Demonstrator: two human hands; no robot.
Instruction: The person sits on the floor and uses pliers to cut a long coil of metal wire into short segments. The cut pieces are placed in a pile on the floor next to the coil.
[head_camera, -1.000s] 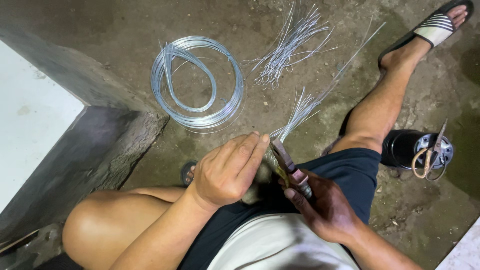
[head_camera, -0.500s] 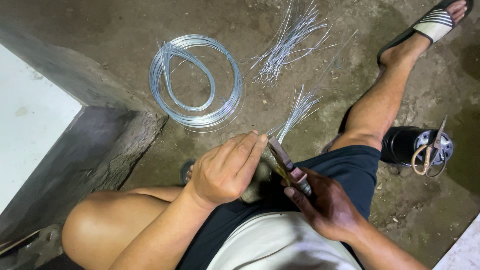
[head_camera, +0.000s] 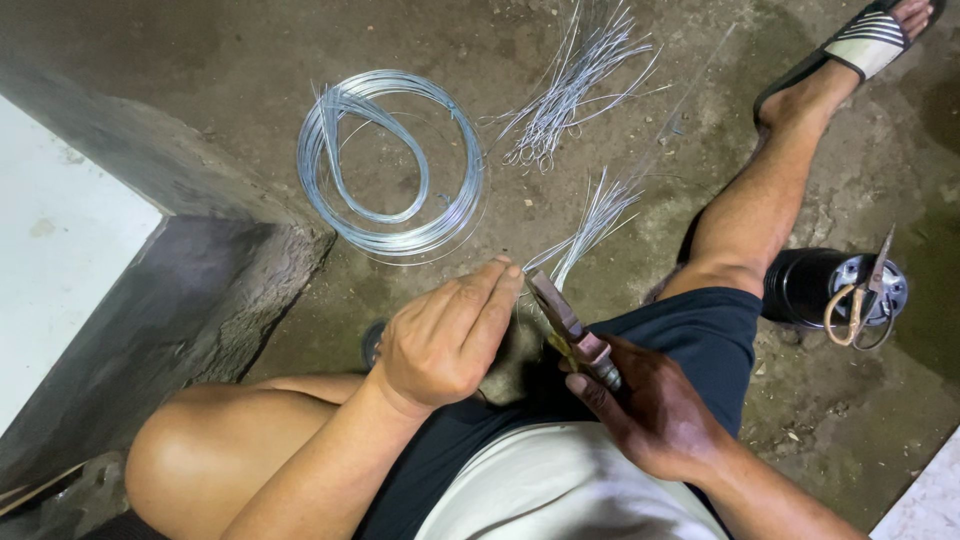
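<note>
I sit on a dirt floor. My left hand (head_camera: 445, 340) is closed around the near end of a bundle of thin cut wires (head_camera: 590, 220) that fans out toward the upper right. My right hand (head_camera: 655, 415) grips the handles of a pair of pliers (head_camera: 565, 325), whose jaws point at the wire bundle just beside my left fingertips. Whether the jaws bite the wires is hidden by my fingers.
A coil of silver wire (head_camera: 390, 160) lies on the floor ahead. A loose pile of cut wire pieces (head_camera: 575, 90) lies beyond it. Scissors (head_camera: 860, 300) rest on a black container (head_camera: 805, 290) at right. A concrete step (head_camera: 190, 290) rises at left.
The long wire ends that reached toward the upper right have shifted and blurred. The bundle and pliers have moved slightly up; my hands stay in nearly the same place.
</note>
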